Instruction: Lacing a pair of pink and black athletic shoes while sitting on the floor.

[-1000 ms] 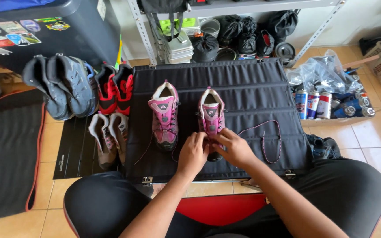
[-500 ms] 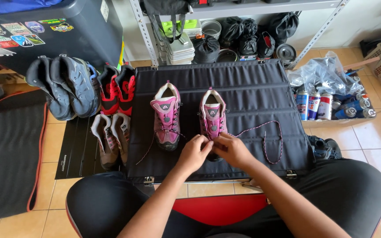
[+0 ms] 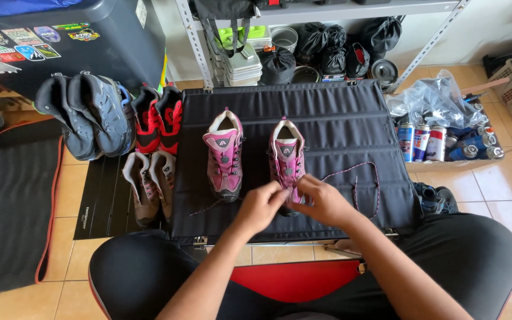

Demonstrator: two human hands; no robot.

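Boot, pink-and-grey laced hiking type (image 3: 287, 163), standing near the front edge of the black padded mat (image 3: 339, 118), beside its mate (image 3: 224, 159). Left hand (image 3: 260, 206) and right hand (image 3: 322, 200) pinch closed on its thin speckled lace (image 3: 360, 181). Lace probably limp, light; boot stiff-soled.

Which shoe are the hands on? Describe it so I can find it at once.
Find the black padded mat on the tiled floor before the metal shelf. Two pink shoes stand on it side by side; it is the right pink shoe. Unlike its neighbour, both hands meet at its toe and a loose lace trails beside it.
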